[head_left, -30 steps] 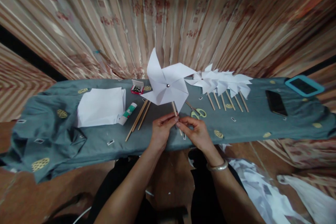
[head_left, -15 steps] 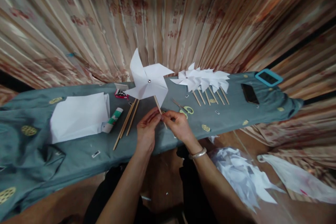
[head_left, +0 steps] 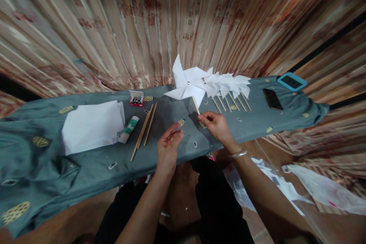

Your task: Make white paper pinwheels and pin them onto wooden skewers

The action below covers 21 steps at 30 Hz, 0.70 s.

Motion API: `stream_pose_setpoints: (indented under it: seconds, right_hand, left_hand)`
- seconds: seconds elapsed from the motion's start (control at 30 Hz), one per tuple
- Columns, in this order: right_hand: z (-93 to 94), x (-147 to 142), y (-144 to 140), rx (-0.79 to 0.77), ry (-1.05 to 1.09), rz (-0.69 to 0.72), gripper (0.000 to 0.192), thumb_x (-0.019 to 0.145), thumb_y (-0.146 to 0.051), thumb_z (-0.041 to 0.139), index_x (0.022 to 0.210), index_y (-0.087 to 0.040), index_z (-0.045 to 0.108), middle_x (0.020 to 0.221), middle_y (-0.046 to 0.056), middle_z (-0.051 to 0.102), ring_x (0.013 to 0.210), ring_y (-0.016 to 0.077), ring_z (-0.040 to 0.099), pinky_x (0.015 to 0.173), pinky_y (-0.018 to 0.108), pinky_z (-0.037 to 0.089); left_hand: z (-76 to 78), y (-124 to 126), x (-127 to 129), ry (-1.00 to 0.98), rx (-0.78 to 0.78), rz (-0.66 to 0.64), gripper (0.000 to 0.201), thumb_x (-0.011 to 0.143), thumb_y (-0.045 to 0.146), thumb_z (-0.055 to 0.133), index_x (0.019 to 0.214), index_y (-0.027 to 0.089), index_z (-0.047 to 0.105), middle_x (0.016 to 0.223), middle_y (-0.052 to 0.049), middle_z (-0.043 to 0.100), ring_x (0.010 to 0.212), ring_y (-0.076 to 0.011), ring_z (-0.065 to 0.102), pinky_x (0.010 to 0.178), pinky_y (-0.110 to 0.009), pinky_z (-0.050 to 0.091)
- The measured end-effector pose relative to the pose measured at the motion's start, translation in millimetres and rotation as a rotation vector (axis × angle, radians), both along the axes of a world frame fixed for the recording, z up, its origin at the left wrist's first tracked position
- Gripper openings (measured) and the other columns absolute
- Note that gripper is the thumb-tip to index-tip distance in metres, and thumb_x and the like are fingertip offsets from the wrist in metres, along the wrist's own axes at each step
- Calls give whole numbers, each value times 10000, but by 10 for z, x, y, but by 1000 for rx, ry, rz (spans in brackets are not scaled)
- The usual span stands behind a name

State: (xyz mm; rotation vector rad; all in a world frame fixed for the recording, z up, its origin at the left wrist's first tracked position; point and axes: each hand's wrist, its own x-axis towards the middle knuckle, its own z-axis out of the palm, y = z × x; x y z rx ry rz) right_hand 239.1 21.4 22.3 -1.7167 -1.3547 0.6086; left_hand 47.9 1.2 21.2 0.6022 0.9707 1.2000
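Note:
My right hand [head_left: 215, 124] pinches the wooden stick of a white paper pinwheel [head_left: 187, 83], holding it just above the grey-green cloth beside a row of several finished pinwheels [head_left: 228, 84]. My left hand [head_left: 168, 145] hovers empty over the cloth's front edge, fingers loosely apart, a short way left of the stick. A silver bangle sits on my right wrist.
On the cloth-covered table [head_left: 85, 167] lie a stack of white paper [head_left: 91, 126], a glue stick [head_left: 129, 129], loose wooden sticks [head_left: 144, 129], a small red pin box [head_left: 136, 99], a black phone [head_left: 272, 99] and a teal-cased device [head_left: 291, 81]. Paper scraps [head_left: 274, 187] litter the floor at right.
My left hand let go of the stick. My right hand carried the pinwheel rightward and down toward the row of finished ones. The scissors are now hidden.

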Motion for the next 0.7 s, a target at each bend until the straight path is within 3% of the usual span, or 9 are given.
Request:
stream_pose_setpoints:
  seconds: [0.23,0.53,0.7]
  right_hand:
    - [-10,437,95,-20,-190,-127,437,773,-582,616,709,-159,703,549,-8,598,518,124,477,527,264,325]
    - [159,636,245,8,-406,-166,446,813,-562,545,720,-156,706,546,18,604,515,146,508,540,276,345]
    - [162,665,306,-57,-613,-184,372,838,-472,563,784,-150,741,643,72,696,591,189,599,571,288,367]
  left_hand:
    - [122,-185,-62,-3,19,-68,326,649,292,822,961,219,769,1057,-61,755,885,-164,675,879,-319,511]
    - [180,-204,-135,-25,-8,-42,309,623,252,828,926,218,780,917,-35,760,821,-144,669,804,-274,520]
    - [176,-198,-184,-3,-17,-40,314,626,253,825,933,203,778,841,-34,751,799,-151,670,794,-278,522]
